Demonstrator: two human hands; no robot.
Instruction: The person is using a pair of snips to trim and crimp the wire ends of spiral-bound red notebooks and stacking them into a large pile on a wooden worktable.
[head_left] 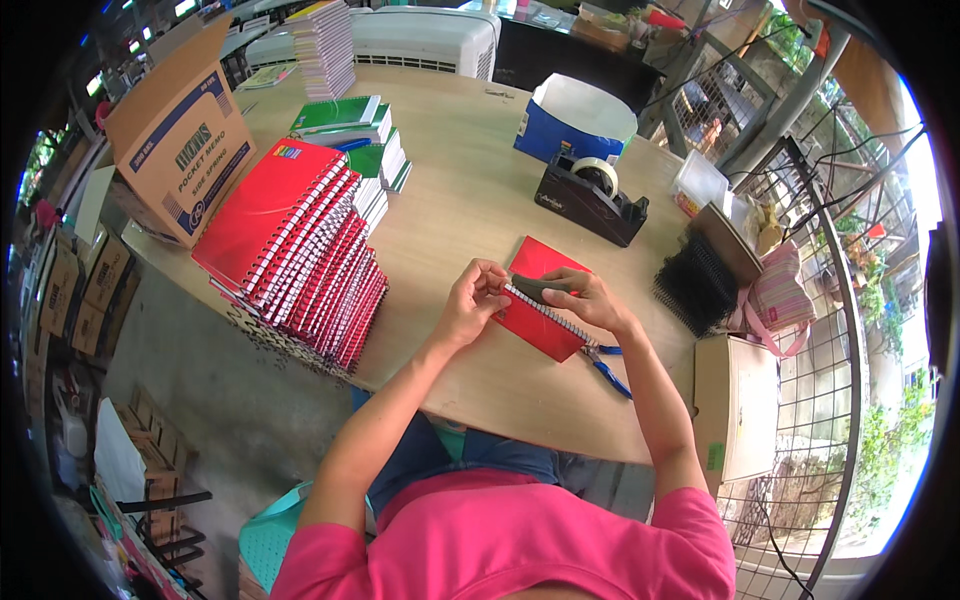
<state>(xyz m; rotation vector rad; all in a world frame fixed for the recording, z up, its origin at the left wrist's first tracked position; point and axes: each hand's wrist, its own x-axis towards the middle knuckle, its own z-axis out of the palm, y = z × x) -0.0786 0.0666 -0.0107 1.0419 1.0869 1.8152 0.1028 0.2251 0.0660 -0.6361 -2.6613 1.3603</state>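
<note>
A red spiral notebook (535, 333) lies on the table in front of me, its pale binding coil running slantwise between my hands. My left hand (468, 302) is closed in a pinch at the coil's upper left end. In my closed right hand (592, 302) is a dark grey-green, flat, rounded piece (533, 286), held over the coil; its exact kind is unclear. Blue-handled pliers (608, 376) rest just below my right wrist, partly hidden by the notebook and arm.
To the left rises a tall stack of red spiral notebooks (270, 215), beside a cardboard box (190, 150) and green notebooks (340, 115). A black tape dispenser (585, 205) and a blue-and-white container (545, 130) stand farther back. Black coils (692, 285) sit at the right edge.
</note>
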